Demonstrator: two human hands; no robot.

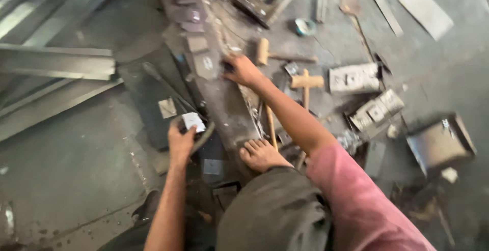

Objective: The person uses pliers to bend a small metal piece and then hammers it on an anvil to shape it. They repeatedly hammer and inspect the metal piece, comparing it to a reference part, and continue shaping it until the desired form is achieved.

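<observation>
My left hand [181, 140] holds a small pale square metal plate [193, 121] low at the left side of a long grey metal beam [224, 103]. My right hand [243, 71] reaches forward and rests its fingers on the top of that beam, near a square plate [206, 63] lying on it; whether it grips anything is unclear. My bare foot [261, 154] presses on the beam's near end. More square plates [196, 43] lie in a row along the beam's far part.
Two wooden mallets [305, 82] lie right of the beam, with pale metal blocks [355, 78] and a dark open box [440, 144] beyond. Long steel sections [56, 62] lie at the left. Loose plates [167, 107] sit on the dark floor.
</observation>
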